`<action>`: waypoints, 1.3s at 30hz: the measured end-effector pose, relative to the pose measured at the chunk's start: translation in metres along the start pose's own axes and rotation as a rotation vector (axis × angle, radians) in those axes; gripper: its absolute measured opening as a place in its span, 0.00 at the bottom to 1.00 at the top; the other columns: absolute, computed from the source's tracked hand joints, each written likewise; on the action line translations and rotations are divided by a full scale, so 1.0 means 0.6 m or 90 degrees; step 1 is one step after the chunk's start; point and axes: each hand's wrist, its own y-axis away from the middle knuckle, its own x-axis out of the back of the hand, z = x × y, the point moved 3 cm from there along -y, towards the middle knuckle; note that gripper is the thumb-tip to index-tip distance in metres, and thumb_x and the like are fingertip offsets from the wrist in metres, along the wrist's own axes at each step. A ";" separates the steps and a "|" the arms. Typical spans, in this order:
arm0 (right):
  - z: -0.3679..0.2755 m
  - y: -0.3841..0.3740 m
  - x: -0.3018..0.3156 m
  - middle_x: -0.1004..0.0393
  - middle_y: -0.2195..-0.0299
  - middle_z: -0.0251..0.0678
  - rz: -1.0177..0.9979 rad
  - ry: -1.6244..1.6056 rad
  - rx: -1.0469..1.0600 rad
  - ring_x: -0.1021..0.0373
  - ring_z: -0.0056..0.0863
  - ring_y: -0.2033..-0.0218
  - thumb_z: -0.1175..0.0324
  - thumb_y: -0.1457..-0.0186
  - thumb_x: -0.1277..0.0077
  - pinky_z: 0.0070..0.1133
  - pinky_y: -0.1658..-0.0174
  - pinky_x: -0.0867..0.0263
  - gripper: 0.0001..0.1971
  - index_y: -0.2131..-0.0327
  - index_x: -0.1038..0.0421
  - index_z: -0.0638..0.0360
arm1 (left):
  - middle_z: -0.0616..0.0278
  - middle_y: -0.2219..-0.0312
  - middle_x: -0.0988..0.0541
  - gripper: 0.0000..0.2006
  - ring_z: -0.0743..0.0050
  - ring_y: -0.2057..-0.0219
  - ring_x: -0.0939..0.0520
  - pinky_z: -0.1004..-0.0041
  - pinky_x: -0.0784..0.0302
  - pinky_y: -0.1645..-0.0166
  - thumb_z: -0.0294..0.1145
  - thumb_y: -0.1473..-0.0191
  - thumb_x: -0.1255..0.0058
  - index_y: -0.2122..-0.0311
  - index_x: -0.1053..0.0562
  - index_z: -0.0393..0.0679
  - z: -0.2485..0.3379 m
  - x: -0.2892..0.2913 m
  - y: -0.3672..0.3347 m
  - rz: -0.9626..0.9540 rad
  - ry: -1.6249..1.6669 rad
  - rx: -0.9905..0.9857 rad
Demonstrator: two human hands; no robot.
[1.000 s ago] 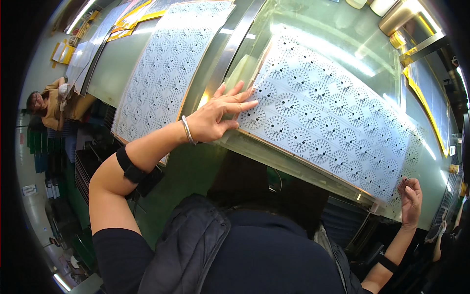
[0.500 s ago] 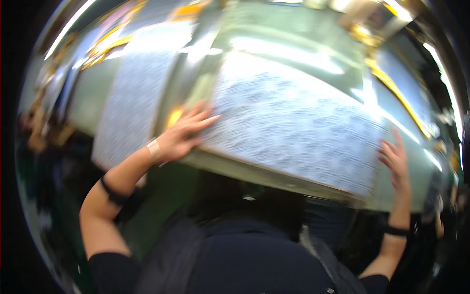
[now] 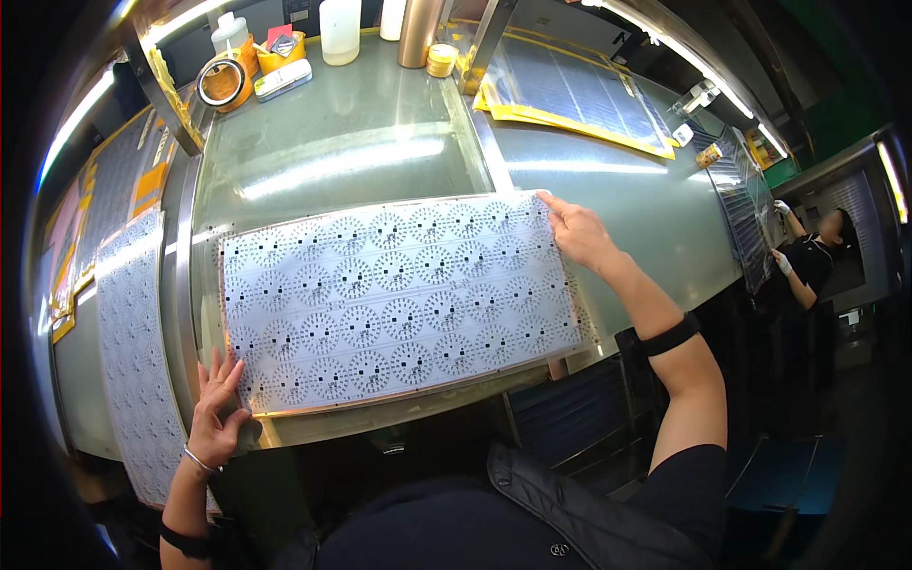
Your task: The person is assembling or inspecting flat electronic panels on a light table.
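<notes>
From the head camera: one printed sheet [image 3: 394, 299] lies face-up on the glassy table [image 3: 332, 157], just toward nine o'clock of centre, steadied by a worker's two bare hands at opposite corners. The left grip [image 3: 217, 418] sits at the sheet's eight o'clock corner, fingers spread along the edge, apparently to keep that end in line. The right grip [image 3: 584, 236] meets the two o'clock corner, forefinger stretched out and the other fingers curled; whether it pinches or merely presses cannot be told. The diagonal hold likely keeps the sheet flat and square. Its round patterns run in four rows, too fine to count surely across.

A second sheet [image 3: 142, 342] lies at nine o'clock, two such in plain view. Toward eleven stand one tape roll [image 3: 221, 84] and, nearer twelve, one white jar [image 3: 339, 33] and one yellow tub [image 3: 441, 59], seemingly set back to leave working room. At three o'clock, one co-worker [image 3: 812, 252] in white gloves handles dark film [image 3: 730, 195].
</notes>
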 end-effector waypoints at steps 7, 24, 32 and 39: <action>-0.002 -0.019 -0.004 0.30 0.64 0.47 -0.059 0.021 -0.008 0.34 0.44 0.62 0.67 0.46 0.66 0.31 0.57 0.39 0.19 0.49 0.40 0.41 | 0.52 0.45 0.44 0.34 0.55 0.40 0.56 0.59 0.74 0.39 0.14 0.68 0.54 0.48 0.39 0.41 0.002 0.001 0.005 -0.001 0.004 0.015; 0.001 -0.028 -0.001 0.31 0.61 0.46 -0.099 0.050 0.008 0.34 0.43 0.61 0.69 0.47 0.64 0.30 0.57 0.38 0.20 0.50 0.39 0.42 | 0.52 0.44 0.46 0.35 0.56 0.40 0.57 0.61 0.76 0.39 0.15 0.68 0.54 0.46 0.41 0.41 -0.003 0.007 -0.003 -0.028 0.000 0.010; -0.044 -0.028 0.028 0.42 0.56 0.48 -0.187 0.222 0.132 0.46 0.44 0.52 0.48 0.64 0.44 0.33 0.51 0.44 0.35 0.52 0.37 0.54 | 0.53 0.47 0.41 0.26 0.53 0.42 0.48 0.59 0.56 0.41 0.24 0.61 0.49 0.51 0.36 0.40 -0.023 -0.004 0.024 0.030 -0.264 -0.086; -0.035 -0.008 0.018 0.48 0.51 0.44 -0.195 0.163 0.195 0.52 0.42 0.49 0.43 0.84 0.36 0.29 0.44 0.52 0.61 0.47 0.52 0.72 | 0.48 0.50 0.37 0.22 0.54 0.46 0.39 0.62 0.50 0.42 0.37 0.52 0.55 0.53 0.36 0.32 0.021 -0.025 0.040 0.085 -0.492 -0.103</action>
